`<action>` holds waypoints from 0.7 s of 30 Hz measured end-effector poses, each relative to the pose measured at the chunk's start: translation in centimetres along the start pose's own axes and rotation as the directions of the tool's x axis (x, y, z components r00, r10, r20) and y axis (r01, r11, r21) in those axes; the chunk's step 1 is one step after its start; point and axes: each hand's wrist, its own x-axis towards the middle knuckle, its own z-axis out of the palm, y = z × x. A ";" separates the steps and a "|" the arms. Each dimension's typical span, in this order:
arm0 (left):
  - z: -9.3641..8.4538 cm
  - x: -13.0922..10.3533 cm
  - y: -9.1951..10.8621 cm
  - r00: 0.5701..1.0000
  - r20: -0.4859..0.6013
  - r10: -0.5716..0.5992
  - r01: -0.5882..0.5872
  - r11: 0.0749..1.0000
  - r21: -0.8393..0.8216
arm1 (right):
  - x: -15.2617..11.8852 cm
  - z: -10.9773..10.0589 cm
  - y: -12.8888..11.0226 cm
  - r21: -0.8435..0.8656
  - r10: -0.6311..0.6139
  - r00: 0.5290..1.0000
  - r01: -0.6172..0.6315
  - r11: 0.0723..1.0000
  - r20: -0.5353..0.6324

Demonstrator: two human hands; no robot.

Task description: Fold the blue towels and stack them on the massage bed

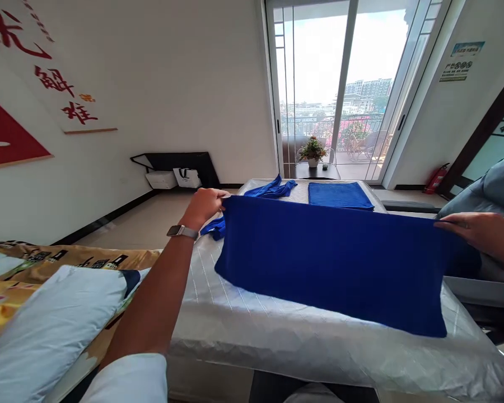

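Observation:
A dark blue towel [331, 263] hangs stretched wide between my two hands, its lower edge just over the plastic-wrapped mattress [243, 330]. My left hand [205, 206] pinches its upper left corner; a watch is on that wrist. At the upper right corner, my right hand [483, 232] grips the cloth between thumb and fingers. Beyond the towel, a flat folded stack of blue cloth [340, 194] lies on the far part of the mattress. To its left is a crumpled blue cloth [271, 189], and a smaller blue bunch [215, 228] sits near my left hand.
On the left, a white pillow [63, 324] rests on a patterned yellow bedspread [105, 257]. A grey padded seat [487, 187] stands at the right. Behind the mattress are a small table with a potted plant [313, 151] and a glass sliding door [315, 84].

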 end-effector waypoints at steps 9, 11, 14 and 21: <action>0.5 -0.1 -1.4 0.893 -0.447 -0.049 0.000 0.994 -0.108 | 5.3 -0.6 -0.3 -0.245 -0.108 0.993 0.092 0.965 -0.051; 3.0 -1.9 -2.6 0.893 -0.450 -0.022 -0.030 0.994 -0.107 | 3.1 1.5 1.4 -0.195 -0.166 0.984 0.150 0.969 -0.068; 8.5 -4.9 -4.4 0.930 -0.368 0.015 -0.064 0.991 -0.120 | -1.4 6.5 4.0 -0.087 -0.237 0.971 0.234 0.968 -0.018; 18.0 -10.6 -6.8 1.000 0.001 0.025 -0.025 0.996 -0.082 | -9.5 16.6 8.5 0.149 -0.117 0.937 0.071 0.986 0.330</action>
